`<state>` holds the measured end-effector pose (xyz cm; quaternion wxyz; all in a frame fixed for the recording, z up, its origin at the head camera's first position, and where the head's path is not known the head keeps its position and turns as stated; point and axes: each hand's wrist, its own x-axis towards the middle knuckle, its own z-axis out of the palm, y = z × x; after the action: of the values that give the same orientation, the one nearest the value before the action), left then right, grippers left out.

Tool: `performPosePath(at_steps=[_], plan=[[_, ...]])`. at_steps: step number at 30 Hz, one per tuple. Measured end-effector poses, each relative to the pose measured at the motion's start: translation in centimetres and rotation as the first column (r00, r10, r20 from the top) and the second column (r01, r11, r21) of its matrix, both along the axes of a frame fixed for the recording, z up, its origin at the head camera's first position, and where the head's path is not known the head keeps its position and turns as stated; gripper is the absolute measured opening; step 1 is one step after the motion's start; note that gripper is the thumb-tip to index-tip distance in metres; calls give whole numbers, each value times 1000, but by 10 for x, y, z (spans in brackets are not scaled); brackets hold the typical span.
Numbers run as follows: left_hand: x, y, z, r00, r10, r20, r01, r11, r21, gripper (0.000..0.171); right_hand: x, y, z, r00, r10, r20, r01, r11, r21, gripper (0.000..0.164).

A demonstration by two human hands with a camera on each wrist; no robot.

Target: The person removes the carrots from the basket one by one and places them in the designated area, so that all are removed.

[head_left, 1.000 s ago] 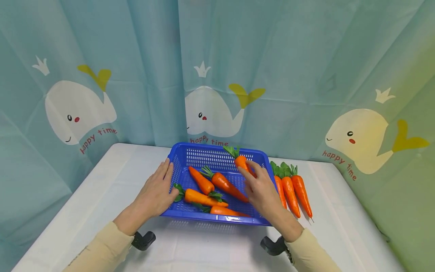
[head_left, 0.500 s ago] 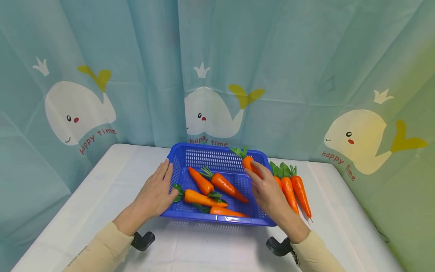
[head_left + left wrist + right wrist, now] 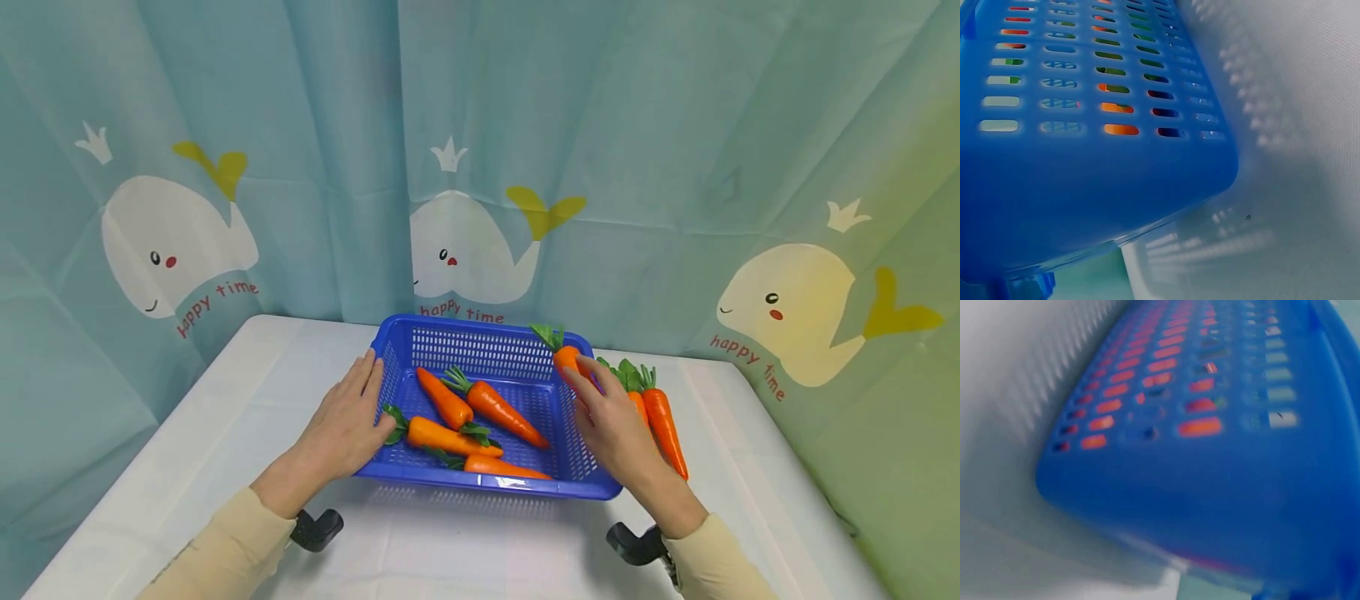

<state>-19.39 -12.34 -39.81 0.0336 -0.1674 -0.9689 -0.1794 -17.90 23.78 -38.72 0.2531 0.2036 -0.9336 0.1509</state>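
Note:
A blue perforated plastic basket (image 3: 420,477) stands on the white table with several orange carrots inside, among them one carrot (image 3: 510,414) lying across its middle. My left hand (image 3: 337,429) rests on the left rim, its fingers fairly straight. Over the right rim, my right hand (image 3: 618,429) grips a carrot (image 3: 567,359) whose green leaves point up and to the left; its lower end is hidden by the fingers. Both wrist views show the basket wall (image 3: 1085,181) from outside, without the hands. The right wrist view is blurred.
More carrots (image 3: 663,421) lie on the table (image 3: 735,467) to the right of the basket, partly covered by my right hand. A pale blue curtain (image 3: 637,125) with whale prints hangs behind the table.
My right hand has moved to the right with the carrot, from inside the basket to its right rim. The left hand has stayed on the left rim.

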Motion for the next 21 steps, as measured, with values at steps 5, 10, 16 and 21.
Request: performPosePath(at_steps=[5, 10, 16, 21], plan=[[0, 0, 0, 1000, 1, 8, -1, 1000, -2, 76, 1, 13, 4, 999, -9, -45, 9, 1000, -6, 52], [-1, -1, 0, 1000, -1, 5, 1, 1000, -6, 76, 2, 21, 4, 998, -19, -62, 19, 1000, 5, 51], [-1, 0, 1, 1000, 3, 12, -2, 1000, -5, 76, 4, 28, 4, 998, -35, -48, 34, 999, -14, 50], [-1, 1, 1, 1000, 5, 20, -5, 1000, -3, 76, 9, 37, 2, 998, -62, -19, 61, 997, -45, 49]])
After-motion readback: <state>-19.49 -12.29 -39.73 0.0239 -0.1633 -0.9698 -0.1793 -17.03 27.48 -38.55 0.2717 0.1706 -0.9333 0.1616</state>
